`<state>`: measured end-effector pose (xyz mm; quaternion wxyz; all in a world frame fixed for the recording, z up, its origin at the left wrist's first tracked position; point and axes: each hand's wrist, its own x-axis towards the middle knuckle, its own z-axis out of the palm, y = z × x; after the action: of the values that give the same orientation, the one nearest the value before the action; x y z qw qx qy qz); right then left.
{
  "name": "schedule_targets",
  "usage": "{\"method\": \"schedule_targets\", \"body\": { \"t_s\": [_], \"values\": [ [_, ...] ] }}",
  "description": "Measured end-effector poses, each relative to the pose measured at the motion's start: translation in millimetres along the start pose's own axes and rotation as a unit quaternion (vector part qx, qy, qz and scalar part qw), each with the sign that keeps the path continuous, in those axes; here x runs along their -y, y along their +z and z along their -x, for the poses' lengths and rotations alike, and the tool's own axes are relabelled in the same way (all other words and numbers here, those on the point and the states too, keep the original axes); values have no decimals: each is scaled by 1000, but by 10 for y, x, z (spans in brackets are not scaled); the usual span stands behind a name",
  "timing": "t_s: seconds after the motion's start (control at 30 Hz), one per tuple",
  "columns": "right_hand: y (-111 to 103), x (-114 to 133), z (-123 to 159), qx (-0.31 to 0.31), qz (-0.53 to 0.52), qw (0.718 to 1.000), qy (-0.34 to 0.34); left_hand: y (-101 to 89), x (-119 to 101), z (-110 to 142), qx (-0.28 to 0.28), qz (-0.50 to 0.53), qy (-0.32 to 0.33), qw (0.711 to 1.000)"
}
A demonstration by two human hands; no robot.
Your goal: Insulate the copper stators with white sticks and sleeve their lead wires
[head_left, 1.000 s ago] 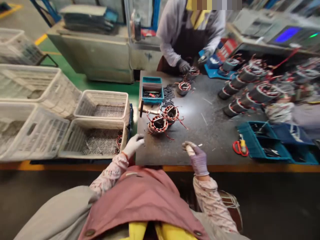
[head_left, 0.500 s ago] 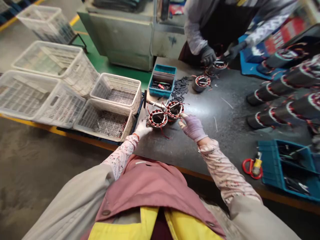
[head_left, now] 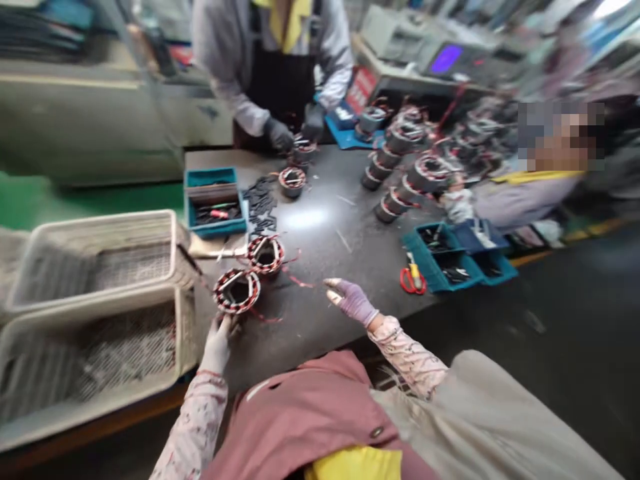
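Observation:
Two motor stators with red and white windings stand side by side on the dark table. My left hand (head_left: 217,347), in a pale glove, has its fingers against the near side of the closer stator (head_left: 237,292); some fingertips are hidden beneath its rim. The farther stator (head_left: 267,255) touches or nearly touches it, and red leads trail to the right. My right hand (head_left: 353,301), in a purple glove with pale fingertips, hovers over the table to the right of both, fingers apart, holding nothing.
Teal bin (head_left: 216,230) and black sleeve pieces (head_left: 261,205) lie beyond the stators; white crates (head_left: 185,333) stand left. Across the table a co-worker (head_left: 280,80) handles another stator (head_left: 303,148). Stacked stators (head_left: 390,203), red-handled scissors (head_left: 413,281) and teal trays (head_left: 453,283) are right. Another person (head_left: 525,200) sits beyond.
My view has swung right. My right hand came to the farther stator, then drew away to the right. My left hand moved in from the table edge to the closer stator and stays there.

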<state>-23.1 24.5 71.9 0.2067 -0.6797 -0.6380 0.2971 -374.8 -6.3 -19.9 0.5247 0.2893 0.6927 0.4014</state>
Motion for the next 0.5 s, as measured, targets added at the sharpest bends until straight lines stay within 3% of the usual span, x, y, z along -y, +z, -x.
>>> {"method": "schedule_targets", "body": {
  "t_s": [0.13,0.27,0.4,0.5],
  "values": [
    [-893,-393,-199,-124,46,985,115,213,160,184,-5,-18,-52,998],
    [-1741,-696,-848,-163,115,963,180,518,213,555,75,-107,-63,989],
    [-2112,-883,-1598,-82,198,942,259,1183,44,758,119,-99,-5,988],
    [-2185,-1072,-1939,-12,218,939,265,1780,-192,713,74,-65,40,994]
  ]
}}
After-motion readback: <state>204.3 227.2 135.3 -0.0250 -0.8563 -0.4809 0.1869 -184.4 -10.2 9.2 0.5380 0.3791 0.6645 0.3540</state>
